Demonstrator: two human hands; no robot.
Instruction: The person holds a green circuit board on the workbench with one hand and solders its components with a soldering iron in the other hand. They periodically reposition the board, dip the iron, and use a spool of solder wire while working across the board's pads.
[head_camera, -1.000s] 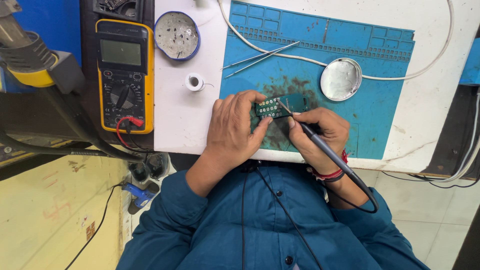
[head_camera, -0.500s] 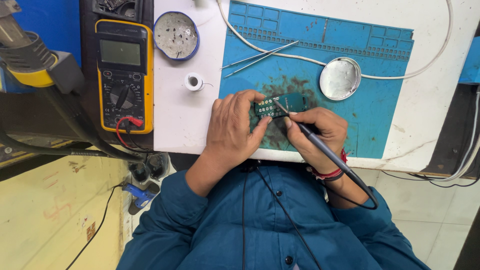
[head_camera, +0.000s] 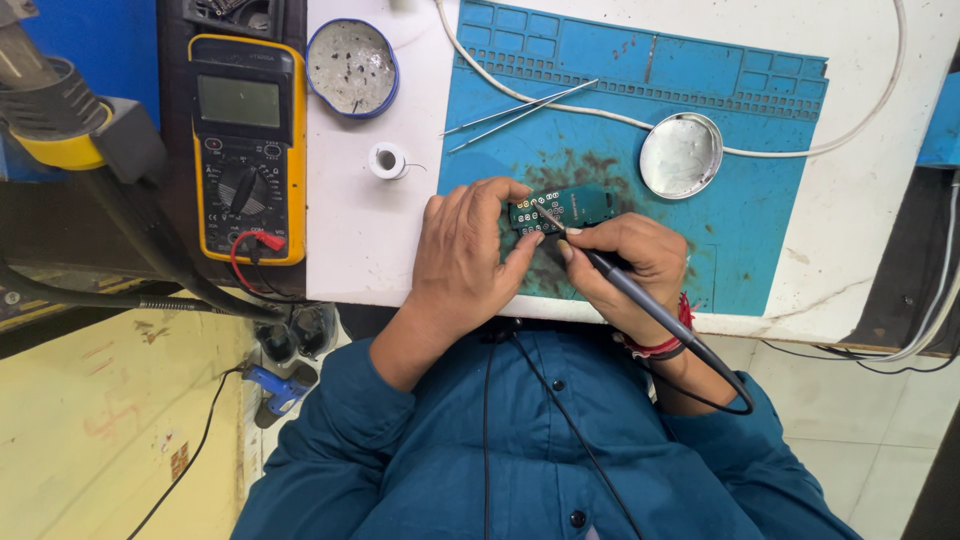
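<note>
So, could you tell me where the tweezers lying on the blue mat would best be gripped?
Probably at the joined end of the tweezers, toward the upper right, coming from above. They lie flat on the blue mat, slanted, with the fine tips pointing lower left and bare mat around them.

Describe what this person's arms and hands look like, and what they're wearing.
Both hands, left hand and right hand, are bare, without gloves. Long teal-blue shirt sleeves cover the arms, pushed up from the wrists. A red thread band circles the right wrist.
</note>
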